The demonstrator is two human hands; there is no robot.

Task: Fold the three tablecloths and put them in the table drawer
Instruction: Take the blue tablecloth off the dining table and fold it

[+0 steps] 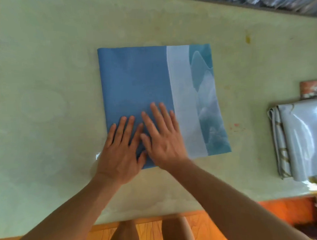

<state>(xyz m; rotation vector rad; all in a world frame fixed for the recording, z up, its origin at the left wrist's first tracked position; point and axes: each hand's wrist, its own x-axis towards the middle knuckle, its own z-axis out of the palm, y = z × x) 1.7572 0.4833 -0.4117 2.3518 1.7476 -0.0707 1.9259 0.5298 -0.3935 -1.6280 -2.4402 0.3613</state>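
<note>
A pale green table (43, 88) carries a folded blue tablecloth with a white and teal wave band (143, 80) at its centre. A folded glossy grey tablecloth (300, 137) lies well apart at the right edge. Both hands, left (119, 150) and right (164, 137), press flat with fingers spread on the blue cloth's near portion.

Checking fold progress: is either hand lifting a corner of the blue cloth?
No, both the left hand and right hand press flat on the blue cloth.

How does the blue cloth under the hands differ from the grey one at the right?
The blue tablecloth lies mid-table, matte, pressed flat by both hands; the grey tablecloth sits untouched at the right edge, glossy, its stacked layers showing. Both are folded and lie on the table.
</note>
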